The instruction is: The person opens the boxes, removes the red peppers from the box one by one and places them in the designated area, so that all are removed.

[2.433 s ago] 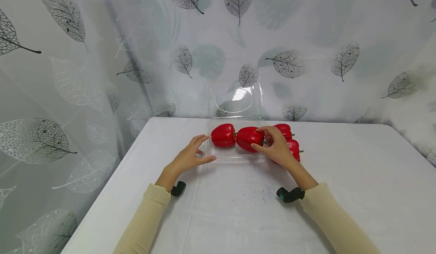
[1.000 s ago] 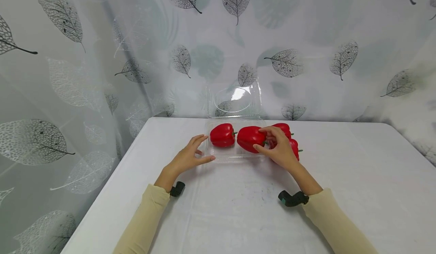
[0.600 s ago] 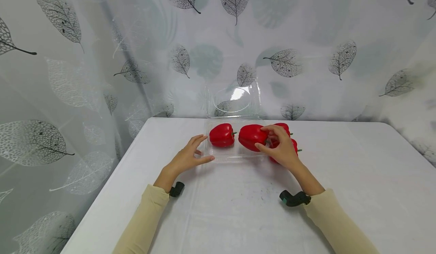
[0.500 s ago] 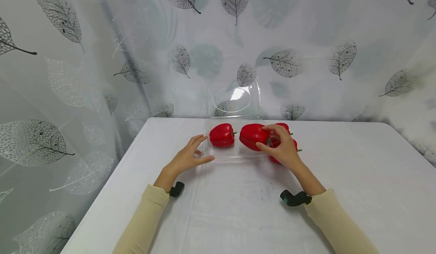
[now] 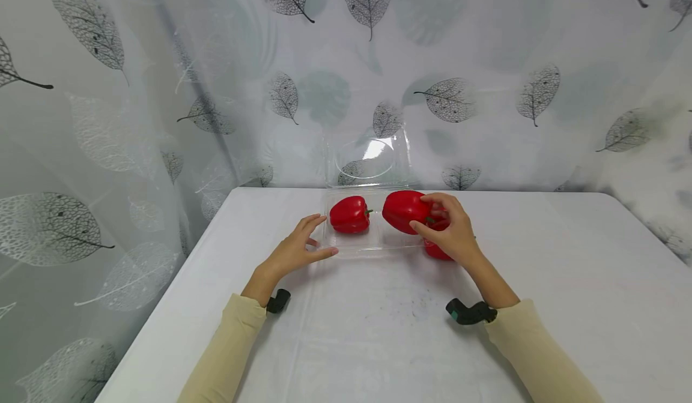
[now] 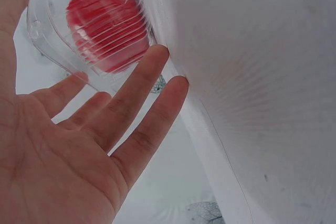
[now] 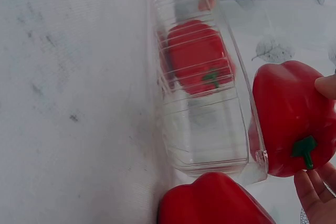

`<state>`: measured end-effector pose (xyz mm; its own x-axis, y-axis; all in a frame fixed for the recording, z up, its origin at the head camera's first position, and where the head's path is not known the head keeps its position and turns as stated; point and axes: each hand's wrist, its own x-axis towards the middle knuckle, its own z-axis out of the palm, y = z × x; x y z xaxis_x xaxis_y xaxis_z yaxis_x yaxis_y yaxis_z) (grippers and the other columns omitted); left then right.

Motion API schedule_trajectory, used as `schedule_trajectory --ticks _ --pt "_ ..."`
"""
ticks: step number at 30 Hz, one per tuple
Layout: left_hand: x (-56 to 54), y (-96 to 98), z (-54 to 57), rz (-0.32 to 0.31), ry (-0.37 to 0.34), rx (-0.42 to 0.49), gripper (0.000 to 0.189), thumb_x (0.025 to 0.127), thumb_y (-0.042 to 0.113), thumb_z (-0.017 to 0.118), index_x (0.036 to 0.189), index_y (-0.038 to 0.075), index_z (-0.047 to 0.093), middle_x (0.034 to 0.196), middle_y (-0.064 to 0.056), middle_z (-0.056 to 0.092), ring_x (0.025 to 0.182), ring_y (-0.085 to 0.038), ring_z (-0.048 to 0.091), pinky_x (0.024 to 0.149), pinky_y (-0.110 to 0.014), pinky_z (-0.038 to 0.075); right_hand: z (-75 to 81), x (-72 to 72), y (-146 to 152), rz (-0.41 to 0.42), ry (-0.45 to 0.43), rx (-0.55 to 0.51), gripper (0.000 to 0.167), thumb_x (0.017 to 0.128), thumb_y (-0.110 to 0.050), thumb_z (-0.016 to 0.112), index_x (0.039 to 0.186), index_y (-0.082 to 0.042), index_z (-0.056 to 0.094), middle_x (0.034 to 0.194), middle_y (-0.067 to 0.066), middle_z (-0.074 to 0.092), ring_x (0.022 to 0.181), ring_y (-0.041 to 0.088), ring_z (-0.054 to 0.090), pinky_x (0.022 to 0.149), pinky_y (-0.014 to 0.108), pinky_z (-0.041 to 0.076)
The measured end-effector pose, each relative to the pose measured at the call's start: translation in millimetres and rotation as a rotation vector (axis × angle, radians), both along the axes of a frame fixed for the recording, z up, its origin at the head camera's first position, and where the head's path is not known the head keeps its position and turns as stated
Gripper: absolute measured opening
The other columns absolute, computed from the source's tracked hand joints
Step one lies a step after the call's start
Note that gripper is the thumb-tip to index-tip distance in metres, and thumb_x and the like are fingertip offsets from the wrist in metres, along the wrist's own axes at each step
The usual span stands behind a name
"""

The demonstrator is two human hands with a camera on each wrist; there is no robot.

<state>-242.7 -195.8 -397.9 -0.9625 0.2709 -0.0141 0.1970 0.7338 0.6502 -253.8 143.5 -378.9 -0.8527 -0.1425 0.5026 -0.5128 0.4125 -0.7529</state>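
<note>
My right hand [image 5: 449, 226] grips a red bell pepper [image 5: 402, 211] by its green-stemmed end. In the right wrist view that bell pepper [image 7: 289, 111] is up at the rim of a clear plastic clamshell box [image 7: 205, 124]. A second red bell pepper [image 5: 349, 215] lies on its side in the box's left half, stem to the right. My left hand [image 5: 289, 250] stays at the box's left side, fingers spread and relaxed. Ribbed clear wall and the pepper inside [image 6: 107, 24] show just past its fingertips in the left wrist view.
Right of the box, another red bell pepper [image 5: 439, 250] lies on the white table [image 5: 357, 331], partly hidden behind my right hand. The box's clear lid [image 5: 367, 157] stands raised at the back, in front of a leaf-patterned curtain [image 5: 486, 42].
My right hand has raised its bell pepper out of the box's right half and shifted it slightly right, away from the other pepper. The left hand has stayed put.
</note>
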Motion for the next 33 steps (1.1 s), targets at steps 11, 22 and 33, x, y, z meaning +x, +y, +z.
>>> schedule_trajectory --ticks 11,22,33 --pt "-1.6 -1.6 -2.9 -0.002 0.001 0.008 0.089 0.081 0.056 0.072 0.153 0.023 0.03 0.159 -0.001 0.023 0.115 -0.022 0.061 0.094 -0.048 0.05 -0.6 -3.2 7 -0.024 0.02 -0.017 0.054 0.08 -0.005 0.077 0.129 -0.003 0.054 0.129 0.015 0.052 0.11 0.022 0.052 0.082 0.011 0.046" --pt "-1.3 -1.5 -1.0 -0.004 0.002 0.005 0.09 0.082 0.056 0.072 0.154 0.022 0.03 0.159 -0.001 0.022 0.114 -0.022 0.061 0.094 -0.048 0.049 -4.0 -5.8 16 -0.031 0.082 -0.063 0.056 0.079 -0.001 0.077 0.13 -0.003 0.053 0.13 0.015 0.052 0.11 0.012 0.049 0.082 0.011 0.048" --pt "-0.6 -1.4 -0.5 0.001 -0.001 0.011 0.09 0.081 0.055 0.072 0.153 0.022 0.03 0.159 -0.001 0.023 0.113 -0.022 0.062 0.094 -0.048 0.049 2.5 -2.7 25 -0.076 0.083 -0.08 0.058 0.078 0.005 0.076 0.131 0.001 0.053 0.131 0.016 0.052 0.109 0.004 0.046 0.085 0.008 0.044"
